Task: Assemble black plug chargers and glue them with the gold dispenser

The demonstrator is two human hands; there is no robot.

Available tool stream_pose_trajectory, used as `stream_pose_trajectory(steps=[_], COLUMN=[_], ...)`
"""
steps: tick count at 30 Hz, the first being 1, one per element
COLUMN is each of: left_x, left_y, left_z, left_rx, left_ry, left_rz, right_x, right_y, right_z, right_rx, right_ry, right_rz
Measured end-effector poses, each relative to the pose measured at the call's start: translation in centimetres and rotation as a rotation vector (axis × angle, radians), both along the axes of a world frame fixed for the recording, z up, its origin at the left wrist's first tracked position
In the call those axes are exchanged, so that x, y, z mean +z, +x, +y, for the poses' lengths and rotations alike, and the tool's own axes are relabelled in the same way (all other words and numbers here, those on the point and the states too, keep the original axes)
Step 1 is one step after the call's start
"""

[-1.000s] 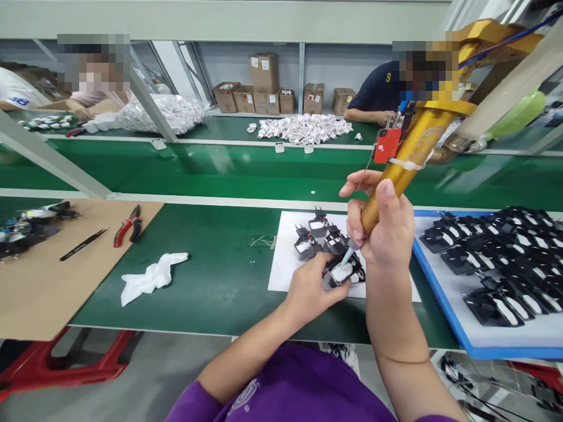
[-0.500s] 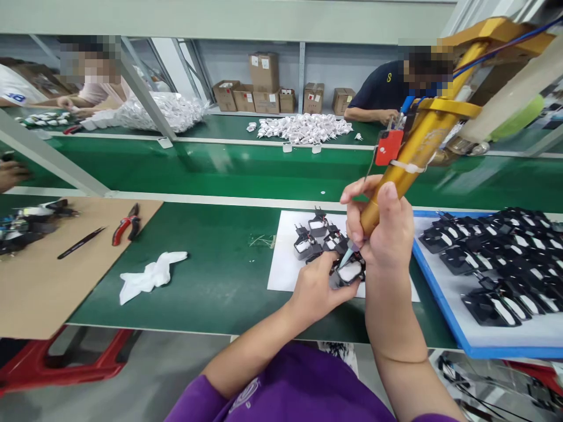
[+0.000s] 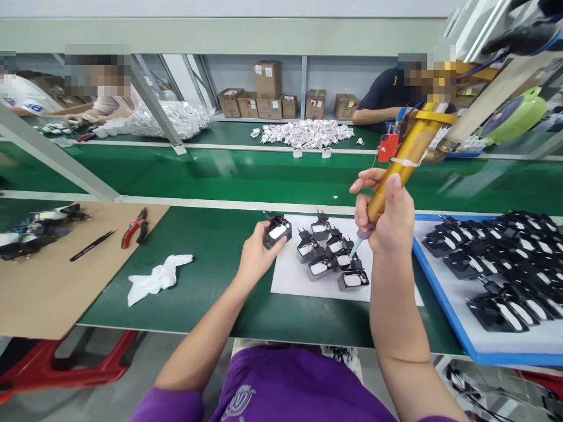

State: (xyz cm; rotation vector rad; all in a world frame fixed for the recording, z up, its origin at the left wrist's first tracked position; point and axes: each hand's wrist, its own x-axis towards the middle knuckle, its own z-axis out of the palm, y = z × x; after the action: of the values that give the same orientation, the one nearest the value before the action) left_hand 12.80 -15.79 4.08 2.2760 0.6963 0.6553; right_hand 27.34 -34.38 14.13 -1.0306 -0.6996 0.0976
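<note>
My left hand (image 3: pixel 256 253) is closed around a black plug adapter housing (image 3: pixel 278 230) with a white filling, at the left edge of a white sheet (image 3: pixel 285 281). In my right hand (image 3: pixel 387 217) is a gold glue dispenser (image 3: pixel 407 152), gripped near its lower end and slanting down to the left. Its pale blue nozzle tip (image 3: pixel 356 245) hangs over the grouped adapters; I cannot tell whether it touches one. Several more black adapters (image 3: pixel 319 266) stand on the sheet, prongs pointing away from me, white faces showing.
A blue-rimmed tray (image 3: pixel 444 305) full of black adapters lies at the right. Left are a crumpled white cloth (image 3: pixel 159 278), red-handled pliers (image 3: pixel 134 228) and black tweezers (image 3: pixel 92 245) on cardboard (image 3: pixel 39 293). Beyond the green belt (image 3: pixel 246 176), co-workers sit by white parts (image 3: pixel 308 133).
My left hand has moved left and slightly up, from the adapter beneath the nozzle to the sheet's left edge, holding an adapter there. The dispenser stays in my right hand, its tip slightly shifted.
</note>
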Motion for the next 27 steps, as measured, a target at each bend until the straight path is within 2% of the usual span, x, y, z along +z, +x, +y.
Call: stream_pose_trajectory(steps=[4,7,10,13,16,21,24,27], left_x=[-2.6,-4.8,-6.0,-6.0,-5.5,-5.1,-5.4,-5.8], left_y=[1.7,3.0,3.5,3.3,2.6,2.1,2.2,2.4], left_z=[2.5,2.2,1.0,-0.2,-0.8,-0.5,0.2,0.5], left_rx=[-0.118,-0.194,-0.277,-0.374,-0.472,-0.49,-0.526,-0.5], left_ry=[-0.237,-0.338,-0.408,-0.46,-0.414,-0.276,-0.206,-0.182], left_rz=[0.041,0.028,-0.008,-0.05,-0.032,0.059,0.039,0.064], right_x=[-0.9,-1.1,-1.0,-1.3,-1.8,-3.0,-3.7,-4.7], right_y=[2.1,3.0,3.3,3.9,4.8,6.1,6.7,6.8], right_z=[0.0,-0.2,-0.5,-0.9,-1.6,-3.5,-5.1,-7.1], right_rx=[-0.082,-0.158,-0.234,-0.322,-0.478,-0.781,-0.86,-0.879], right_ry=[-0.03,-0.046,-0.048,-0.116,-0.223,-0.462,-0.559,-0.527], right_rz=[-0.013,0.022,0.05,0.021,-0.017,-0.134,-0.233,-0.341])
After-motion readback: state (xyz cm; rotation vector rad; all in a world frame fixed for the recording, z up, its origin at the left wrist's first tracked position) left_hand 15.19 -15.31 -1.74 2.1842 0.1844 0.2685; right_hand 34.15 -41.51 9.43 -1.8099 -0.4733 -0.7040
